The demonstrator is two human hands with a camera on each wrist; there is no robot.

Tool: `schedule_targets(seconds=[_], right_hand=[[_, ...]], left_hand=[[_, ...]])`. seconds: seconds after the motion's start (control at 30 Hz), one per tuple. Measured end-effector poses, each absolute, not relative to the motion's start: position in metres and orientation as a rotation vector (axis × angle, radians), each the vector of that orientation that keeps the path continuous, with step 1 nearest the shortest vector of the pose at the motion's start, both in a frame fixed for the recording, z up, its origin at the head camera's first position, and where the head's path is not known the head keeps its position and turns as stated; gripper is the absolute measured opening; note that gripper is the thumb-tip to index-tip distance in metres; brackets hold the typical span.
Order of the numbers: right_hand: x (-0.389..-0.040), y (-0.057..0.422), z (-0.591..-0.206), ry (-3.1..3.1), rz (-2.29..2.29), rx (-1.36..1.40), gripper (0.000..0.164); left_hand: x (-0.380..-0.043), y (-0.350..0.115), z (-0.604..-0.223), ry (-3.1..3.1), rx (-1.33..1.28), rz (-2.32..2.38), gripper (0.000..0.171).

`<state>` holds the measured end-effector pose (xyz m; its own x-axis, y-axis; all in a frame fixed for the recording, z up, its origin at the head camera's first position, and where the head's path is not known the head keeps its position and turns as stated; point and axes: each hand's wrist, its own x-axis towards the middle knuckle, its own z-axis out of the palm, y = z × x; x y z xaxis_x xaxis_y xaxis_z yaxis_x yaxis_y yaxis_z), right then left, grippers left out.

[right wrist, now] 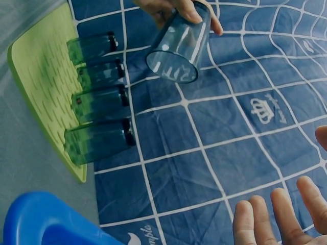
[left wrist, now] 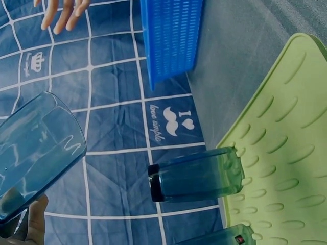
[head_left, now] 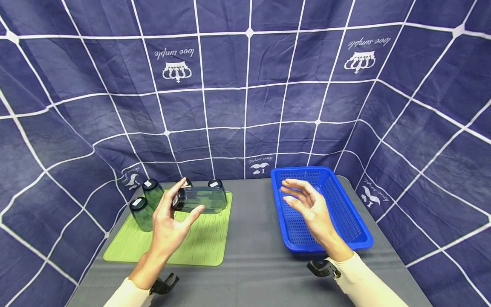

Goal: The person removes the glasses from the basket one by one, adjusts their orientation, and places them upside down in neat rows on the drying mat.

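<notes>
My left hand (head_left: 168,232) holds a clear bluish-green drinking glass (head_left: 203,199) on its side above a green drying mat (head_left: 201,253). The thumb and fingers grip it near its dark base, and its mouth points right. In the right wrist view that glass (right wrist: 179,48) tilts mouth-down in the hand. Several matching glasses stand upside down on the mat, among them a front-left glass (head_left: 142,216) and one behind it (head_left: 154,194). My right hand (head_left: 312,211) hovers over a blue plastic basket (head_left: 283,230) with fingers loosely bent and nothing in them.
The mat and basket lie apart on a grey tabletop (head_left: 253,238), mat at left and basket at right. A navy gridded cloth (head_left: 264,102) hangs behind and on both sides, close to the tabletop's edges. The mat's other glasses stand along its far and left edges.
</notes>
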<state>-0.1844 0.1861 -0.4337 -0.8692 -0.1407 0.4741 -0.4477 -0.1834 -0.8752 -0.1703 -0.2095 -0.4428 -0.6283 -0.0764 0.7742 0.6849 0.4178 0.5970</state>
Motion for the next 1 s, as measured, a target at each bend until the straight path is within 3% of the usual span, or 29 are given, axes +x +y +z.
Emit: schedule_targets(seconds=[1.0], right_hand=[[-0.188,0.224,-0.441,-2.021,1.897,0.583,0.050]], left_hand=[[-0.173,-0.235,-0.457,-1.960,-0.359,-1.197,0.096]])
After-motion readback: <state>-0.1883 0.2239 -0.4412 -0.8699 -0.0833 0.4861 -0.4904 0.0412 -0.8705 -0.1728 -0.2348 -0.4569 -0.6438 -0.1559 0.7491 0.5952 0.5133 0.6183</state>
